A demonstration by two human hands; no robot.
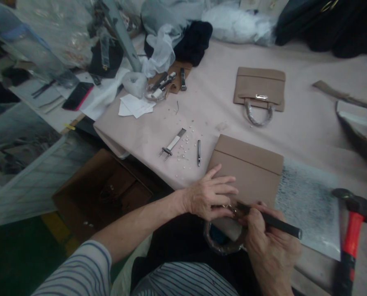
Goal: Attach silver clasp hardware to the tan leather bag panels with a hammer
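A tan leather handbag panel [248,164] lies at the table's front edge, with a plastic-wrapped handle [223,248] hanging toward me. My left hand [209,195] rests on it, fingers spread, the lower ones beside small shiny metal hardware [231,209]. In my right hand [268,242] is a slim black-handled tool [282,226], slanted toward that hardware; its tip is hidden, so I cannot tell its exact kind. Left of the panel lie a short metal rod [199,153], a two-pronged metal tool [173,143] and several tiny pale beads or studs.
A red-handled hammer [351,234] lies at right beside a speckled grey slab [308,201]. Farther back is another tan handbag panel [259,84]. Metal tools [163,84] and white papers [136,105] sit at the left. Below the table edge stands a brown box [78,193].
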